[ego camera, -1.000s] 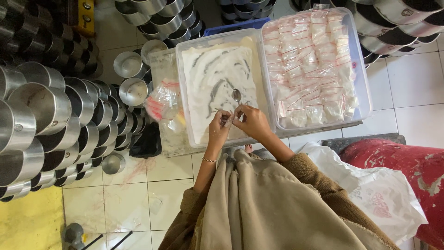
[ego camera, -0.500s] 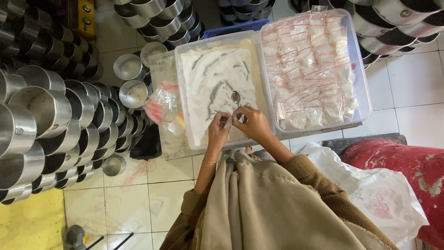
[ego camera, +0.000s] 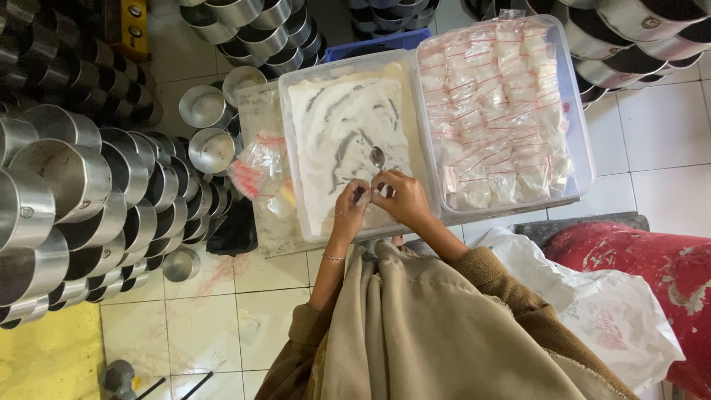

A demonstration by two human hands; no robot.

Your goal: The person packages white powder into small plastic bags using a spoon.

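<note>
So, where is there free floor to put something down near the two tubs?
Bare white tiles lie right of the tub of filled bags, bordered above by stacked pots. More tiles lie left of the person, below the metal pots. Between the pots and the powder tub it is crowded: loose pots and a pile of empty bags.

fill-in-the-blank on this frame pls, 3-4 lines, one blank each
1. The right hand holds a ____.
2. The tub under both hands holds ____ powder.
3. The other tub is full of filled ____.
4. The left hand wears a thin ____ at the wrist.

Missing words: spoon; white; bags; bracelet
</note>
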